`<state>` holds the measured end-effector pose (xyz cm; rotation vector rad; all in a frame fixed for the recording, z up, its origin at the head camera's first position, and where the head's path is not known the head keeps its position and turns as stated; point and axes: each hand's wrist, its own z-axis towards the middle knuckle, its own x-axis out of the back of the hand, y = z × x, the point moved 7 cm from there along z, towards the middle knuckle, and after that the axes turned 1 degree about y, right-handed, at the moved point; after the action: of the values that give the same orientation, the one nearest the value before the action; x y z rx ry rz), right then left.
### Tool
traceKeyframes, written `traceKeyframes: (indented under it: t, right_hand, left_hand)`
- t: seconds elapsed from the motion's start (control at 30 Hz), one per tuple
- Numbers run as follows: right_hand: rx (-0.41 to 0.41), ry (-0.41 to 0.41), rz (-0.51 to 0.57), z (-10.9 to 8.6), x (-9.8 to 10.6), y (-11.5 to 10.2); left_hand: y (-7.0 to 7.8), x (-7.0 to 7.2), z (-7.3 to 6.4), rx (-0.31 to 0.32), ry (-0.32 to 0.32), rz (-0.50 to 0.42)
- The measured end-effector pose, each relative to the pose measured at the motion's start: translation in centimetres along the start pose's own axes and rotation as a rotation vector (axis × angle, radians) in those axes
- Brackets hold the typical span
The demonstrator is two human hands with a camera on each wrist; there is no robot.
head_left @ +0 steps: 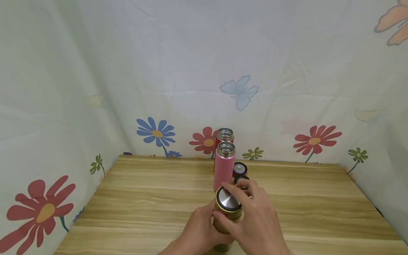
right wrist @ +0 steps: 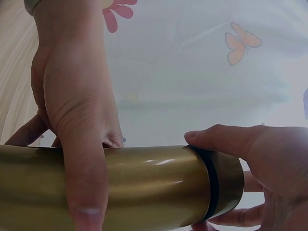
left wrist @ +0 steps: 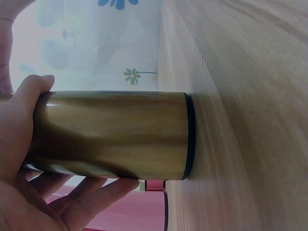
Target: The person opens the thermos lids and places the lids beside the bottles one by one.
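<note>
A gold vacuum flask (left wrist: 115,134) stands upright on the wooden table, its black base rim at the tabletop. My left hand (head_left: 199,226) grips the flask's body, its thumb on the near side and fingers round the other, as the left wrist view shows. At the top, my right hand (head_left: 258,217) holds the gold lid (right wrist: 230,180) with thumb and fingers around its rim. The lid has a silver disc on top and sits on the flask above a dark ring. Just beyond stands an uncapped pink flask (head_left: 224,170), with its steel mouth showing.
Behind the pink flask is an uncapped red flask (head_left: 220,141), mostly hidden. Two loose lids lie to their right: a farther lid (head_left: 239,169) and a nearer lid (head_left: 241,178), partly covered by my right hand. A flowered curtain (head_left: 178,78) encloses the table (head_left: 153,198).
</note>
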<state>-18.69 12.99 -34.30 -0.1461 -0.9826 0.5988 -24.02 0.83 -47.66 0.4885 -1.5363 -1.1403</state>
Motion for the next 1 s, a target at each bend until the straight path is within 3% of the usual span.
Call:
traceKeyframes:
  t: [0.3,0.53,1.0]
  right_hand:
    - [0.053,-0.033,0.105,0.19,0.12,0.15]
    - [0.009,-0.134,0.177,0.3,-0.16,0.53]
    - [0.003,-0.169,0.203,0.31,-0.33,0.69]
  left_hand:
    - [0.17,0.17,-0.11,-0.022,0.023,0.036]
    - [0.12,0.2,-0.15,-0.03,0.023,0.062]
    - [0.17,0.22,-0.16,-0.025,0.018,0.066]
